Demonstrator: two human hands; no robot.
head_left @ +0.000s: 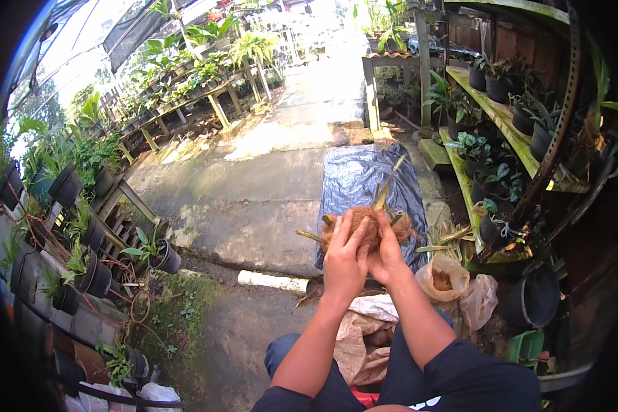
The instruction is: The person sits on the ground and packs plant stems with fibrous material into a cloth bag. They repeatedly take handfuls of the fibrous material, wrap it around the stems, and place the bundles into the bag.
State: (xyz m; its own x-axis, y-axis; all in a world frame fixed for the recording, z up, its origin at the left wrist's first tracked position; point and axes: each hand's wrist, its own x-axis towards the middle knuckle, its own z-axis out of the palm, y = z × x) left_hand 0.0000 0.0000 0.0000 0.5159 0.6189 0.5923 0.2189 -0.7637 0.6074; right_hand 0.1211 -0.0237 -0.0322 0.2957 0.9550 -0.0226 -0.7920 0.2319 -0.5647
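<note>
Both palms press around a shaggy bundle of brown coconut fibre [373, 237] held out in front of me. Cut green-yellow plant stems [384, 194] stick out of it at the top and sides. My left hand [345, 259] lies over its left and near side, fingers close together. From the right, my right hand [387, 255] cups it with the fingers pointing up. Beneath the bundle a dark shiny plastic sheet [356, 175] is spread on the ground. What sits inside the fibre is hidden.
An open sack [353, 347] lies between my knees. To the right are a plastic bag [441, 275] with brown material, a clear bag [479, 301], a black bucket [534, 295] and plant shelves [491, 103]. Potted plants [163, 254] and a white pipe [273, 282] are leftward.
</note>
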